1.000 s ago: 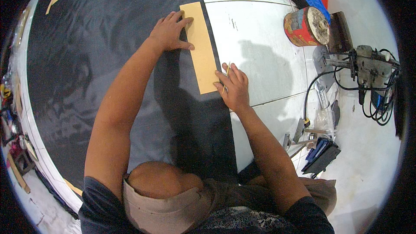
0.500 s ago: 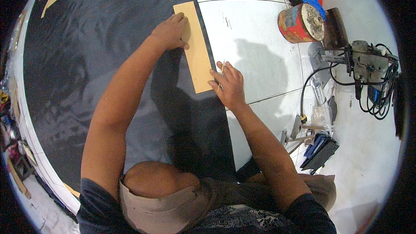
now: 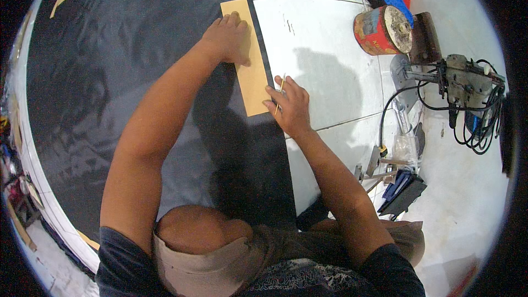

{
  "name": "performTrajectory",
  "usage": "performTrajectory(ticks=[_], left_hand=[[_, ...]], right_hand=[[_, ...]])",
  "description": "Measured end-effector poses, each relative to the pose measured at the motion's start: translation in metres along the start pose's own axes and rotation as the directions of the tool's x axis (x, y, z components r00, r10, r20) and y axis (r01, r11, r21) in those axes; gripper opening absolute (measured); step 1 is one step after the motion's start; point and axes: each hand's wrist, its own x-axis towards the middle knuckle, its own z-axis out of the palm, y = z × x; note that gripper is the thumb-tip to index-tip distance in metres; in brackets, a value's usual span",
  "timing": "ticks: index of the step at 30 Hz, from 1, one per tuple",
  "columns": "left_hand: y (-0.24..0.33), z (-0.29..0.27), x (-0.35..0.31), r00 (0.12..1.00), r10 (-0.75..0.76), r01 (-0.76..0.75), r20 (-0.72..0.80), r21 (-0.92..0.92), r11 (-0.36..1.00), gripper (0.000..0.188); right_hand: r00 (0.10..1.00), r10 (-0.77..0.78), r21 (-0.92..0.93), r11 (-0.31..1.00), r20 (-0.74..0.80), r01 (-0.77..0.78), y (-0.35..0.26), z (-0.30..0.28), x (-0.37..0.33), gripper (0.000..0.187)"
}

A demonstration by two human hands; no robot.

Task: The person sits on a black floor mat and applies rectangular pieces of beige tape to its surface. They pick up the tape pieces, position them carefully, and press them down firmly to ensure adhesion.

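Card strip (image 3: 256,88), tan and straight-sided, lies flat on the black sheet (image 3: 137,27), just inside that sheet's right edge and roughly along it. The left hand (image 3: 228,38) is palm down over the strip's far half, fingers outstretched and close together, not gripping it. The right hand (image 3: 292,110) is half curled, a thin yellow stick (image 3: 280,93) between its fingers, thumb and a fingertip at the strip's right side by its near end. The strip looks light, fairly stiff, liable to slide or crease; its long edges seem the best hold.
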Motion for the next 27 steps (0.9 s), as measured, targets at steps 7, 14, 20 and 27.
performTrajectory(ticks=[7,14,20,27], left_hand=[[0.008,-0.001,0.002,0.999,-0.023,0.025,-0.035,0.052,0.998,0.104],[0.009,-0.004,0.008,0.999,-0.027,0.027,0.017,0.018,0.999,0.110],[0.014,-0.010,0.008,0.994,-0.073,0.074,0.076,-0.006,0.997,0.124],[0.008,0.000,0.012,0.995,-0.049,0.047,0.086,0.022,0.999,0.129]], right_hand=[[0.986,0.156,0.383,0.909,0.054,-0.164,0.016,-0.019,0.024,0.035],[0.911,0.409,0.528,0.787,-0.059,-0.320,0.037,-0.038,0.091,0.034],[0.938,0.335,0.526,0.784,0.090,-0.330,0.015,-0.024,0.169,0.037],[0.972,0.231,0.589,0.780,0.045,-0.213,0.006,0.013,0.253,0.025]])
